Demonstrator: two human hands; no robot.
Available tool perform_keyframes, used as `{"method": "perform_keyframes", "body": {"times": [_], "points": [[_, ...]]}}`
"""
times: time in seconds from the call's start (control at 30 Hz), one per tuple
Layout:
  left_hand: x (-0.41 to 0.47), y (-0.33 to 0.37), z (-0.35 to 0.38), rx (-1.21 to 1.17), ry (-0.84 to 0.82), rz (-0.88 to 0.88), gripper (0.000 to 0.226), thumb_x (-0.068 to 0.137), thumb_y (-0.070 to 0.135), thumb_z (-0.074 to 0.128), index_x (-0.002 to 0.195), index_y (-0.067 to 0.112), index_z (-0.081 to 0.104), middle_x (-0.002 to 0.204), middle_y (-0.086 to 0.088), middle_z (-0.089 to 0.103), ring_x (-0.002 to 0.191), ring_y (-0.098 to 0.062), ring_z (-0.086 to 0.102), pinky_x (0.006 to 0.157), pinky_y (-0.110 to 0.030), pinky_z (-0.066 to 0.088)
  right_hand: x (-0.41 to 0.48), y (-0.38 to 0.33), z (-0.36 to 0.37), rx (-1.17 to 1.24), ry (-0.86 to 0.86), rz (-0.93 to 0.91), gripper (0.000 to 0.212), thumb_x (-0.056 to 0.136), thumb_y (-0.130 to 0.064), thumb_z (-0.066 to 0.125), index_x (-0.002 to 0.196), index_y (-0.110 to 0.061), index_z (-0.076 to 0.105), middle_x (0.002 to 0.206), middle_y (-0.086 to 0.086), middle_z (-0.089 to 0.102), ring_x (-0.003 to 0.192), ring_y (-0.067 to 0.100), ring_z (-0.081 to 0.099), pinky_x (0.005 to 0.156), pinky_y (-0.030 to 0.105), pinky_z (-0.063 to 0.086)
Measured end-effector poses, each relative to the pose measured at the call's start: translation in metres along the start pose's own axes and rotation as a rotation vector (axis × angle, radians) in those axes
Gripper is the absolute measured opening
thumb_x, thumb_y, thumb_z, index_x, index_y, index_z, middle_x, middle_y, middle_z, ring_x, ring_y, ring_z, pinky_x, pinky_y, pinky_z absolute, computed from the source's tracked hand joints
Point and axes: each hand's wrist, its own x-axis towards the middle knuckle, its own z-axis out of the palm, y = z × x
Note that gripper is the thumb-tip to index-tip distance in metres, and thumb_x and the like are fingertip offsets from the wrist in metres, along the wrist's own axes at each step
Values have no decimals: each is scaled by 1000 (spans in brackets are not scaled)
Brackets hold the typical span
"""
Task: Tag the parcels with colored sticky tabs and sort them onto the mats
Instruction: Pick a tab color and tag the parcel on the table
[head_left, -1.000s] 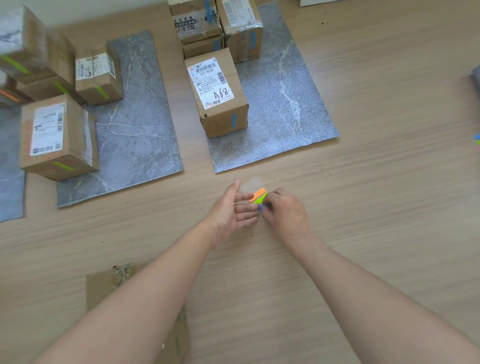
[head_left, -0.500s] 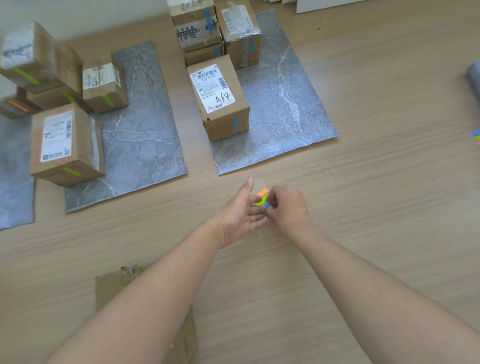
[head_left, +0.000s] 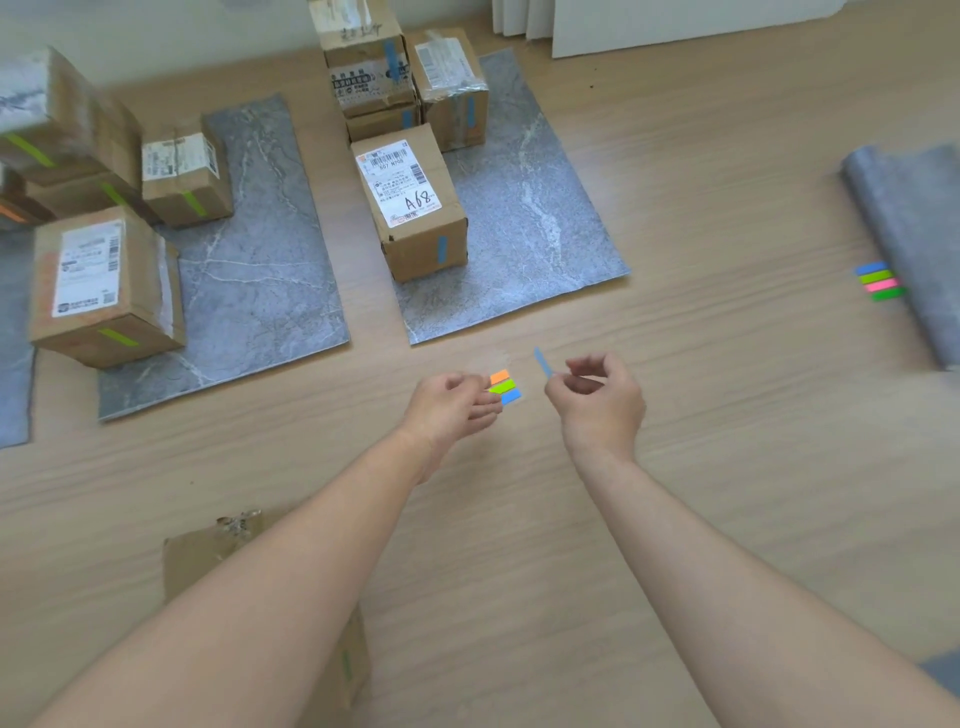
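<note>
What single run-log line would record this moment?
left hand: holds tab sheet | right hand: pinches blue tab, clear of sheet | parcel: partly hidden by left arm

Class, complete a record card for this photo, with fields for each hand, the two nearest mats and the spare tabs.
Left hand: holds tab sheet bearing orange, green and blue tabs
Right hand: pinches one blue tab, apart from the sheet
Middle mat: parcels with blue tabs, including A68 parcel
Left mat: parcels with green tabs
Spare tabs: on floor beside grey mat at right
</note>
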Motion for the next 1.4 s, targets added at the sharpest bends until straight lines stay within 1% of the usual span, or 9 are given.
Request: {"method": "perform_keyframes", "body": {"times": [0.1, 0.23, 0.37, 0.6, 0.8, 1.03, 1.17, 1.27, 1.4], "points": [[-23, -9, -9, 45, 12, 104, 14, 94, 8, 66, 93, -5, 71, 99, -30, 72, 84, -29, 76, 74, -31, 62, -23, -8, 1, 17, -117, -202, 27, 74, 2, 76, 87, -18, 63, 97, 3, 68, 71, -1, 70, 64, 7, 47], [-61, -18, -24, -64, -16, 192, 20, 94, 9, 67, 100, -10, 71, 101, -28, 73, 93, -30, 74, 85, -35, 60, -62, -16, 1, 11, -287, -461, 31, 75, 4, 77, 88, -20, 63, 97, 7, 63, 74, 6, 72, 69, 16, 56], [-103, -35, -44, -157, 16, 269, 19, 94, 7, 67, 97, -11, 72, 98, -24, 74, 92, -30, 74, 83, -33, 60, -105, -21, 3, -15, -386, -627, 24, 75, 7, 75, 87, -11, 66, 93, 4, 61, 73, 5, 70, 69, 9, 52], [-168, -86, -98, -182, 108, 332, 16, 93, 3, 66, 101, -10, 71, 95, -21, 74, 87, -26, 72, 83, -32, 61, -188, -16, -1, 38, -555, -682, 26, 73, 4, 79, 92, -11, 67, 93, 3, 66, 77, 9, 73, 71, 19, 59], [-213, -146, -160, -92, 186, 356, 13, 94, 2, 65, 99, -9, 70, 79, -18, 69, 66, -22, 69, 71, -33, 63, -262, 5, 0, -34, -406, -648, 21, 78, 5, 71, 90, -13, 70, 90, 0, 69, 73, 8, 66, 67, 11, 50], [-256, -215, -213, -61, 222, 356, 12, 88, -4, 71, 96, -8, 64, 82, -23, 73, 66, -28, 71, 65, -34, 62, -333, 34, 5, -149, -384, -726, 23, 85, 7, 66, 98, -8, 76, 95, -1, 70, 79, 7, 64, 73, 8, 49], [-255, -249, -222, -8, 213, 362, 4, 87, -3, 72, 87, -2, 68, 78, -20, 73, 67, -28, 71, 68, -38, 62, -352, 46, 9, -249, -536, -762, 38, 82, 10, 60, 111, -8, 76, 111, 2, 73, 97, 17, 69, 87, 21, 53], [-246, -270, -214, -4, 221, 363, 3, 88, -3, 71, 86, 0, 70, 77, -18, 72, 67, -26, 69, 66, -33, 61, -350, 57, 12, -433, -649, -795, 50, 79, 14, 57, 123, -5, 72, 130, 7, 68, 121, 23, 63, 106, 26, 45], [-226, -289, -193, 46, 239, 390, 2, 88, -1, 70, 88, -1, 72, 75, -16, 73, 67, -23, 69, 71, -40, 61, -343, 70, 14, -594, -708, -850, 55, 78, 15, 56, 129, -2, 67, 139, 10, 63, 125, 34, 59, 104, 39, 49]]}}
